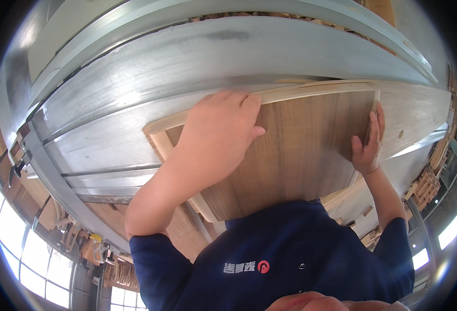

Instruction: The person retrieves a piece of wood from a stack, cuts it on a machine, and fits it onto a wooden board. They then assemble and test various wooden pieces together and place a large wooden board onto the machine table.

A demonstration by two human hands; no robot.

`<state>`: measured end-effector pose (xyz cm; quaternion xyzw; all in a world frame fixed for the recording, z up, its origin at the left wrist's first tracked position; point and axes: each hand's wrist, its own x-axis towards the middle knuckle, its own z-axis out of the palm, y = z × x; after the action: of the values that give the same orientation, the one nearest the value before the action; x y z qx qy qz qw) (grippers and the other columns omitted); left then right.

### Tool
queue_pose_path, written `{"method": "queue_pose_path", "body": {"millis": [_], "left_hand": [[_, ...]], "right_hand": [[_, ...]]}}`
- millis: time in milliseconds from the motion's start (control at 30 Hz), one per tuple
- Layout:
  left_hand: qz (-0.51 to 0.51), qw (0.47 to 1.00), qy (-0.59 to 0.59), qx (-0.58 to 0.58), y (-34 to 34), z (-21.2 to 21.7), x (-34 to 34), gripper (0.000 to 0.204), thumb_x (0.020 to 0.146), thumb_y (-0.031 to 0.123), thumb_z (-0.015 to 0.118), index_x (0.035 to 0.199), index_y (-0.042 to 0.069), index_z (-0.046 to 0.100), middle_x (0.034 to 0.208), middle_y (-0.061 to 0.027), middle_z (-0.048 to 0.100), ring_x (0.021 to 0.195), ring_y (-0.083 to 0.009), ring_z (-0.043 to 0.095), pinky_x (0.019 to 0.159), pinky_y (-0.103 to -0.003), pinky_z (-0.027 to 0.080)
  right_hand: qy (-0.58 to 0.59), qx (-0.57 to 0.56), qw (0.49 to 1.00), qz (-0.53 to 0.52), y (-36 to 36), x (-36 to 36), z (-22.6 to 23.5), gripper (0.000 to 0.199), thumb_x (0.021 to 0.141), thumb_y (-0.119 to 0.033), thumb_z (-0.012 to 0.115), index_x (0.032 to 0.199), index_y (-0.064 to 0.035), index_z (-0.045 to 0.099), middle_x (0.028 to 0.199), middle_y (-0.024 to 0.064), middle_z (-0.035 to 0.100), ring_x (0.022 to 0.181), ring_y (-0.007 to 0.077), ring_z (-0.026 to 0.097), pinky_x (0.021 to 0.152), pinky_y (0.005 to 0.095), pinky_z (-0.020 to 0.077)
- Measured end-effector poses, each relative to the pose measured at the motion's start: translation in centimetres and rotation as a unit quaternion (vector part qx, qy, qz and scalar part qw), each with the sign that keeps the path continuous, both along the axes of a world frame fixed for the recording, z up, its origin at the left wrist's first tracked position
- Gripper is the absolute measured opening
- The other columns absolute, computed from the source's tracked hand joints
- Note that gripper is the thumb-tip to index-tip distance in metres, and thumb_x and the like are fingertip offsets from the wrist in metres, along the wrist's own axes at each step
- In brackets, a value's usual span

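Note:
A brown wooden panel (pixel 296 140) with paler wooden edging lies across a grey metal machine table (pixel 228 57) in front of me. My left hand (pixel 220 122) reaches over the panel, its fingers bent over the far pale rail (pixel 301 92) and its thumb on the panel side. Further right, my right hand (pixel 368 142) rests along the panel's right edge, fingers stretched and thumb apart. The panel's near edge comes close to my body, and my shirt hides part of it.
A long pale board (pixel 410 114) extends to the right beyond the panel. A metal rail (pixel 62 181) crosses at the left. Wood offcuts (pixel 428 186) are stacked at the right, and more timber pieces (pixel 88 249) stand at the lower left near windows.

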<state>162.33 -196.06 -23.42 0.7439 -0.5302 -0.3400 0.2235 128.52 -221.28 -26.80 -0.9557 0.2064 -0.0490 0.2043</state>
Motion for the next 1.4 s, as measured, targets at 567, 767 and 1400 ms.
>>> {"method": "queue_pose_path", "body": {"millis": [567,767,1400], "left_hand": [[0.023,0.999,-0.039,0.009,-1.0,-0.2,-0.9,0.052,0.083,0.033,0.08,0.123,0.002,0.065,0.102,-0.0149,0.07,0.094,-0.037,0.065,0.08,-0.045,0.052],[0.121,0.981,-0.125,0.081,6.9,1.0,1.9,0.05,0.081,0.038,0.082,0.113,0.002,0.07,0.101,-0.0149,0.072,0.092,-0.0362,0.066,0.081,-0.044,0.053],[0.276,0.949,-0.154,-0.014,11.8,-3.2,2.1,0.054,0.065,0.037,0.093,0.098,0.0,0.07,0.098,-0.0118,0.07,0.094,-0.0317,0.064,0.08,-0.042,0.053]], "right_hand": [[0.006,0.011,1.0,-0.002,-0.2,0.0,0.7,0.074,0.087,-0.01,0.069,0.153,0.0022,0.038,0.163,0.0312,0.029,0.15,0.0479,0.032,0.121,0.051,0.0327],[-0.003,0.02,1.0,-0.006,-0.2,-0.2,0.6,0.073,0.088,-0.012,0.069,0.153,0.0023,0.038,0.163,0.0306,0.029,0.15,0.0474,0.033,0.121,0.0507,0.0328],[-0.04,0.002,0.999,-0.006,0.1,-0.1,0.0,0.065,0.098,-0.021,0.062,0.154,0.0024,0.04,0.163,0.0276,0.033,0.151,0.0428,0.033,0.123,0.0495,0.0281]]}}
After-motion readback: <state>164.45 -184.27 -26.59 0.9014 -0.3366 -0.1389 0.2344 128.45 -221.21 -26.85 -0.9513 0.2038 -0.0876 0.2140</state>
